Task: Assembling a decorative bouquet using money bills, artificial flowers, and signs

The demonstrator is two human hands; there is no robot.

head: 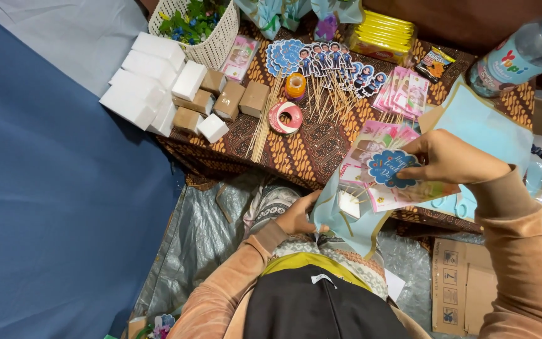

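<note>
The step in hand looks like filling a gift bundle: the left hand [296, 216] pinches the near edge of a pale blue wrap [340, 223], holding it open, with a small white block [349, 204] and a few sticks inside. The right hand [448, 157] pinches a blue round topper [391, 167] over pink packets [387, 188] sitting in the wrap, just near the table [312, 154]. Next, I judge, the topper needs a steady downward push into the block (foam, probably) while the wrap is held firm. More sticks [263, 119] and tape [285, 117] lie farther left
</note>
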